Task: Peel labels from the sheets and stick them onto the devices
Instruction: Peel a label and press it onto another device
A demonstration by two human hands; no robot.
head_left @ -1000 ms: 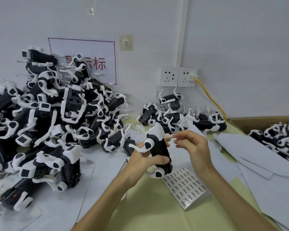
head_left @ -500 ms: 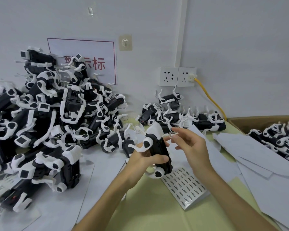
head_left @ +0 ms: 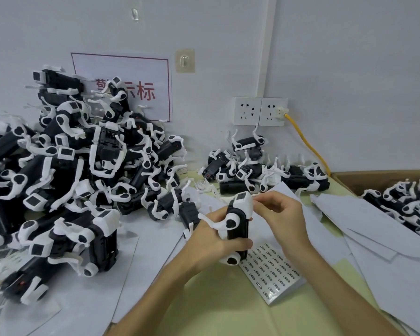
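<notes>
- The left hand [head_left: 214,241], in the middle of the frame, has its fingers wrapped tight around one black and white device [head_left: 237,225] and holds it standing up above the table [head_left: 216,311].
- The right hand [head_left: 280,214], just right of it, has its thumb and fingertip squeezed together at the white top of that device. They seem to pinch a tiny label [head_left: 254,196], but it is very small and hard to see.
- So I think this label is just being stuck on, and the sticking is not finished yet.
- The label sheet [head_left: 270,271] lies flat on the table, right under the held device. It has lots of rows of labels on it, so there are many more to peel.
- A big pile [head_left: 70,178] of the same devices fills the left side of the frame, heaped against the wall.
- A small pile [head_left: 260,170] sits at the back in the middle, under the wall sockets.
- A box [head_left: 349,177] at the right edge has more devices in it.
- I cannot tell which of these already have labels.
- Plain white sheets [head_left: 374,241] lie spread at the right. They may be used-up sheets, which would mean a lot is already done.
- With so many devices and labels around, I think a lot of work is still left.
</notes>
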